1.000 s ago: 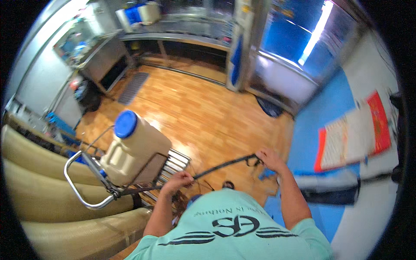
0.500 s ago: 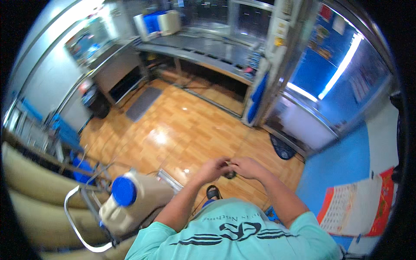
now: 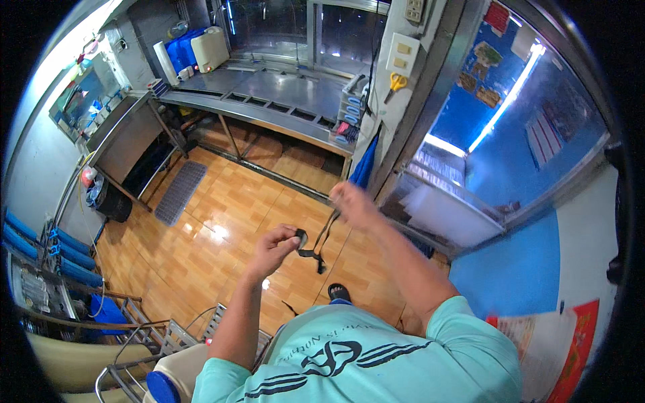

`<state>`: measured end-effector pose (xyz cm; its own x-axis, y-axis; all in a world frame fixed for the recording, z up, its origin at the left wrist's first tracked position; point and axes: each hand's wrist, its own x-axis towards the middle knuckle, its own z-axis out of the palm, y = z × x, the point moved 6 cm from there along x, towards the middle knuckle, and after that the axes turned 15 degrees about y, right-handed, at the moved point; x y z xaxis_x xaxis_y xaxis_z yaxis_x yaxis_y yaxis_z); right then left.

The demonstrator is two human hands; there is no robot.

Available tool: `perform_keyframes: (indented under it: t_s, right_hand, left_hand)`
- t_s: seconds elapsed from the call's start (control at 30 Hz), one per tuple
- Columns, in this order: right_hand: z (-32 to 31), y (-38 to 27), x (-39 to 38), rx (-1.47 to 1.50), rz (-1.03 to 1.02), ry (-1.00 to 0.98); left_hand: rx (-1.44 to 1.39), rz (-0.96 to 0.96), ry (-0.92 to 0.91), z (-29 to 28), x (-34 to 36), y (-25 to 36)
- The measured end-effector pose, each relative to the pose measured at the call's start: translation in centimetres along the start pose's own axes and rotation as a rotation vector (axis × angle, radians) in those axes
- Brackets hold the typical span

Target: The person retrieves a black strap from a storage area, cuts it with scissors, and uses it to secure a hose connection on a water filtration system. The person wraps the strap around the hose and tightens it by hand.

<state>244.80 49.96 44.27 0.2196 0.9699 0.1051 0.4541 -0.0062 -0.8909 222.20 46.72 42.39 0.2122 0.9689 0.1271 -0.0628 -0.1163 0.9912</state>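
Working from our left, we have our left hand [image 3: 275,243] curled into a loose fist in front of our chest, thumb and fingers pinched on the lower end of a black strap [image 3: 321,236], where a short loop and a loose tail hang down just beside the knuckles. From that pinch the strap runs up and to the right, its long axis slanting on a diagonal across the gap between our two hands, above the orange tiled floor [image 3: 222,221]. At the far end our right hand [image 3: 351,201] sits higher and farther from our body, fingers closed on the upper end of the strap (the hand is blurred, so we cannot tell just how the fingertips sit). The strap thus lies between the hands and touches both, with most of its length nearer the left one. Below our left elbow, well apart from the strap, stands a cream jug with a blue cap [image 3: 168,383] on a metal trolley [image 3: 121,376].
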Motion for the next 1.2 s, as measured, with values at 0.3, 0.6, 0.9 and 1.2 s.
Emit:
perform_keyframes:
  t_s: [0.3,0.6,0.9,1.2]
  right_hand:
    - [-23.2,12.0,34.3,-0.468,-0.207,0.601]
    - [-19.1,12.6,36.6,-0.521,-0.170,0.736]
    - [-18.7,16.9,39.9,-0.123,0.284,0.681]
    - [-16.7,18.3,43.0,0.179,0.458,0.560]
  left_hand:
    - [0.205,0.152,-0.089,7.5,8.2,4.5]
    - [0.273,0.072,-0.076,9.7,6.9,3.4]
    - [0.347,0.111,0.028,7.8,3.4,6.2]
    - [0.400,0.276,0.111,5.9,0.5,8.1]
